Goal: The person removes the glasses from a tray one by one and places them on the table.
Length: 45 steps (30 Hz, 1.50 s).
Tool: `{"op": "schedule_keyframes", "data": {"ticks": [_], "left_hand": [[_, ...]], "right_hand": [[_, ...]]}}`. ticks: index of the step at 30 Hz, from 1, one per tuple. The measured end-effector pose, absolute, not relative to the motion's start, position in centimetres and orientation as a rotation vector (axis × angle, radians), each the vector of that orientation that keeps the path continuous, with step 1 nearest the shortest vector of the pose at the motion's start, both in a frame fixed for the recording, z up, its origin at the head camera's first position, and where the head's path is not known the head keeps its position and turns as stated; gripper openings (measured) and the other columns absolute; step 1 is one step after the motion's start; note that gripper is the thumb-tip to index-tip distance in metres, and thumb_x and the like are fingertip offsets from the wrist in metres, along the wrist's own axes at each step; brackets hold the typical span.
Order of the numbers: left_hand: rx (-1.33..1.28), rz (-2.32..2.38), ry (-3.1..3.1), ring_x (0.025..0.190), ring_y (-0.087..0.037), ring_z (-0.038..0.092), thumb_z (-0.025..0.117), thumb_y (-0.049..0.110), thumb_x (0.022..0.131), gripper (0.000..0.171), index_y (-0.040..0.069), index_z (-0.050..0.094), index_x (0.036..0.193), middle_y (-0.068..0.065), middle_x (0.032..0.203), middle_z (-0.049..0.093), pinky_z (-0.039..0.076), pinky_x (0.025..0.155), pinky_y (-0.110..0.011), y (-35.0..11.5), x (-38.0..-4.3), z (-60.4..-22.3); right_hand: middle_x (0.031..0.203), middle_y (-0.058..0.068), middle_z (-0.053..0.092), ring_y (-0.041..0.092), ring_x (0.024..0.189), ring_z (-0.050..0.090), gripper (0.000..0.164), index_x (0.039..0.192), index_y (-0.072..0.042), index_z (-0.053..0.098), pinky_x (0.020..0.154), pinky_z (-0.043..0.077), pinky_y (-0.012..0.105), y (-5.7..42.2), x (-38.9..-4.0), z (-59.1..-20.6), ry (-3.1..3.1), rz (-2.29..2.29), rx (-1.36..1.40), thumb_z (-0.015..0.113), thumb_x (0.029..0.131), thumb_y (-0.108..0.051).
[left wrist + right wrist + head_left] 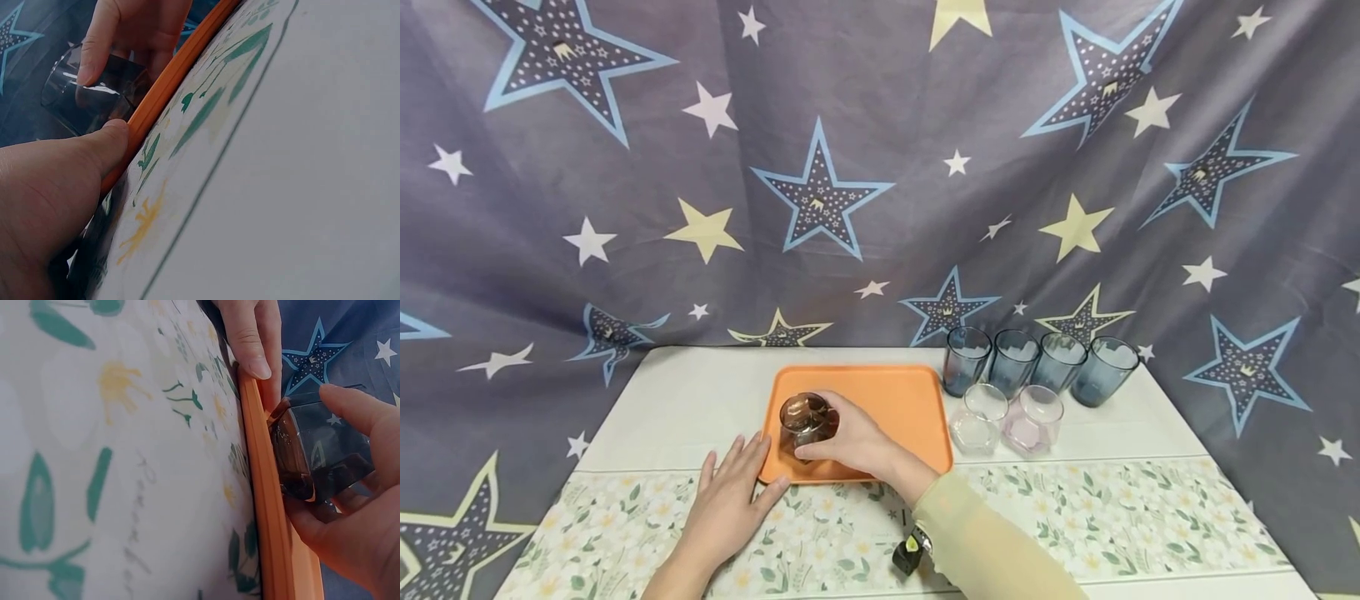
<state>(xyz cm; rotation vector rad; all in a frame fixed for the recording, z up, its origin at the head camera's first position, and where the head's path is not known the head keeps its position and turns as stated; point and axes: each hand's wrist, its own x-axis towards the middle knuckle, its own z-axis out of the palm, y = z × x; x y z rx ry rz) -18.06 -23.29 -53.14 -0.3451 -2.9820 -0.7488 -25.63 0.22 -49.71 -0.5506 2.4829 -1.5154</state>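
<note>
A dark smoky-brown glass stands at the left end of the orange tray. My right hand holds it from the right, thumb at the near side and fingers round the far side; in the right wrist view the glass sits between thumb and fingers, its base at the tray. My left hand rests at the tray's near left corner, fingers spread along the left edge. In the left wrist view its thumb touches the orange rim.
Several blue glasses line the back right of the white table. In front of them stand a clear glass and a pinkish glass. A floral strip crosses the near side, and a starry curtain hangs behind.
</note>
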Motion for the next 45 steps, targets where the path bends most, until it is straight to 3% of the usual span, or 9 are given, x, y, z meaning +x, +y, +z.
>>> {"op": "schedule_keyframes", "data": {"ticks": [10, 17, 33, 45], "left_hand": [[-0.327, -0.769, -2.984, 0.164, -0.050, 0.022, 0.060, 0.063, 0.110, 0.088, 0.002, 0.040, 0.170, -0.021, 0.175, 0.037, -0.001, 0.130, -0.072, -23.3, -18.1, -53.3], [-0.328, -0.749, -2.988, 0.164, -0.050, 0.023, 0.060, 0.061, 0.110, 0.086, 0.002, 0.042, 0.169, -0.022, 0.174, 0.037, 0.000, 0.130, -0.073, -23.5, -18.0, -53.4], [-0.364, -0.757, -2.972, 0.163, -0.050, 0.024, 0.061, 0.061, 0.110, 0.085, 0.001, 0.043, 0.168, -0.022, 0.173, 0.040, 0.001, 0.129, -0.074, -23.4, -18.0, -53.4], [-0.379, -0.775, -2.974, 0.164, -0.050, 0.022, 0.061, 0.062, 0.110, 0.086, 0.002, 0.042, 0.169, -0.023, 0.174, 0.038, 0.001, 0.129, -0.074, -23.3, -18.0, -53.2]], "right_hand": [[0.151, 0.001, 0.064, 0.021, 0.133, 0.064, 0.096, 0.166, -0.017, 0.050, 0.113, 0.053, 0.041, 1.1, -24.9, -48.1, 2.505, -1.487, -0.570, 0.099, 0.086, -0.036], [0.151, 0.001, 0.065, 0.021, 0.133, 0.065, 0.096, 0.165, -0.018, 0.052, 0.114, 0.052, 0.040, 2.2, -24.0, -46.6, 2.541, -1.482, -0.550, 0.101, 0.083, -0.035], [0.141, 0.004, 0.067, 0.022, 0.122, 0.065, 0.088, 0.160, -0.020, 0.057, 0.099, 0.061, 0.039, 7.3, -22.2, -43.6, 2.483, -1.633, -0.459, 0.100, 0.083, -0.025], [0.149, 0.006, 0.063, 0.031, 0.129, 0.067, 0.088, 0.162, -0.019, 0.055, 0.104, 0.061, 0.043, 11.7, -21.3, -41.4, 2.524, -1.667, -0.381, 0.100, 0.086, -0.022]]}}
